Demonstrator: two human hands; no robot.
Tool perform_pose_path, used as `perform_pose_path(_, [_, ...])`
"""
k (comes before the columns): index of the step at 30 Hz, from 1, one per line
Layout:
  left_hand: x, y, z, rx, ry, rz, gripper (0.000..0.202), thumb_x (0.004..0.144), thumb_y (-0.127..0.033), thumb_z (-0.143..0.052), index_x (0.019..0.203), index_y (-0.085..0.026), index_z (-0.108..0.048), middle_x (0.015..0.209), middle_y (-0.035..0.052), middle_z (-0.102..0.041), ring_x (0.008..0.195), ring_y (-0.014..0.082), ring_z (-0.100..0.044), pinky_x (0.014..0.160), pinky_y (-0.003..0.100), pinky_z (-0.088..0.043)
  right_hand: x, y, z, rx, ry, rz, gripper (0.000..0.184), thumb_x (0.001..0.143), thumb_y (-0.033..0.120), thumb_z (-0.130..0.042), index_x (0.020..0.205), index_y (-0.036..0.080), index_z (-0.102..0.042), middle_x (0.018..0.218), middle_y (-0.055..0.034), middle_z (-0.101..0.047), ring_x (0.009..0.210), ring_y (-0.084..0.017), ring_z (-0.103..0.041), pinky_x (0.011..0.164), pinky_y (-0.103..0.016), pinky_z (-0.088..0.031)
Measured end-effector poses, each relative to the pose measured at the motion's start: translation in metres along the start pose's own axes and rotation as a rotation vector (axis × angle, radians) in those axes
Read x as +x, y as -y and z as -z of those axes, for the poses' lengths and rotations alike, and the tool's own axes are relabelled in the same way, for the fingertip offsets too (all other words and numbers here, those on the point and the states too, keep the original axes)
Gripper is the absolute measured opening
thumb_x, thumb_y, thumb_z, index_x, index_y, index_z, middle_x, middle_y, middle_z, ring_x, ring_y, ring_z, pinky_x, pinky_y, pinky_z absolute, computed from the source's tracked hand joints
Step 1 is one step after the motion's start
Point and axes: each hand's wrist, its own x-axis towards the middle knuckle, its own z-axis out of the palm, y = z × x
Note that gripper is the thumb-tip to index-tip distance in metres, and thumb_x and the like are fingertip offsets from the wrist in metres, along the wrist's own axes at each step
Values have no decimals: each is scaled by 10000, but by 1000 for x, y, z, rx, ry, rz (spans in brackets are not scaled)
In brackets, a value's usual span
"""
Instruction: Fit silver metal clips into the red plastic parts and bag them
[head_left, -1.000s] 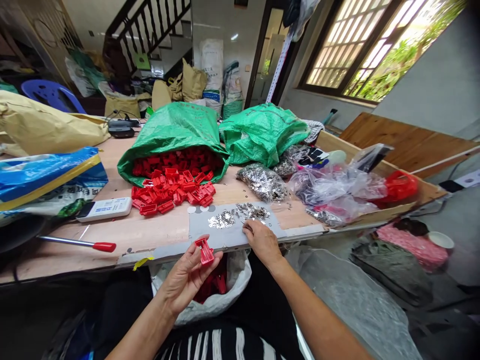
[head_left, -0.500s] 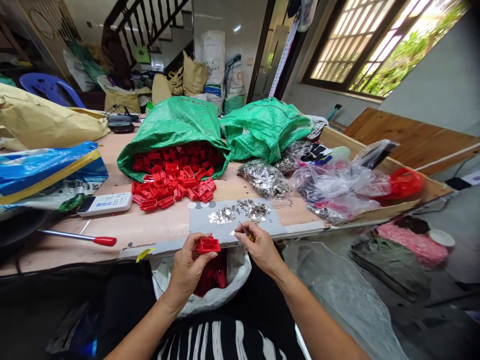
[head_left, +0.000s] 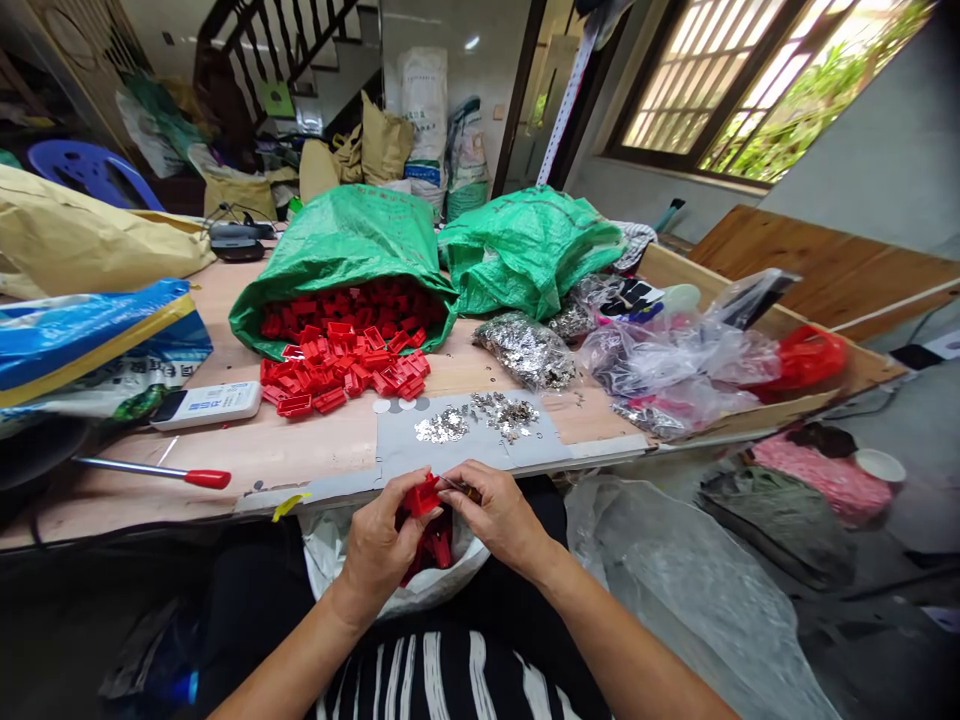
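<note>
My left hand is closed around a small red plastic case, tilted up over the bag in my lap. My right hand pinches a thin pointed metal tool, its tip at the right side of the case. Whether a small metal piece is also between those fingers is hidden. Below both hands, a white bag holds more red cases. Just beyond them, small silver metal pieces and darker metal bits lie in two piles on a grey mat.
Red cases spill from a green sack on the table. A second green sack and a bag of metal parts stand right of it. At left lie a white device and a red-tipped rod.
My right hand has moved left from the mat's edge and brought the tool against the red case. My left hand has turned the case, so its open side no longer faces up.
</note>
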Motion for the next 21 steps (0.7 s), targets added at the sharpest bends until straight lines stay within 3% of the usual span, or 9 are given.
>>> perform_pose_path(7, [-5, -2, -5, -120, -74, 62, 385, 632, -149, -781, 990, -272, -710, 1063, 44, -718, 965, 242, -665, 915, 323, -482, -1, -2, 5, 197, 45, -41, 147, 861, 270, -586, 916, 198, -701, 859, -30, -659, 776, -147, -592, 715, -247, -449])
perform_pose_path(12, [-7, 3, -3, -88, -70, -5, 374, 671, -174, -767, 1024, -276, -696, 1097, 48, -711, 973, 242, -670, 924, 322, -483, -2, -10, 8, 334, -10, -125, 153, 861, 331, -584, 884, 188, -633, 792, 6, -616, 716, -125, -537, 685, -227, -430])
perform_pose_path(21, [-9, 1, -2, 43, -43, -101, 353, 726, -220, -728, 1068, -288, -677, 1109, 38, -711, 1014, 242, -656, 939, 344, -480, -1, -13, -1, 343, 46, -148, 175, 843, 345, -602, 784, 184, -569, 676, 50, -490, 637, -100, -422, 608, -206, -359])
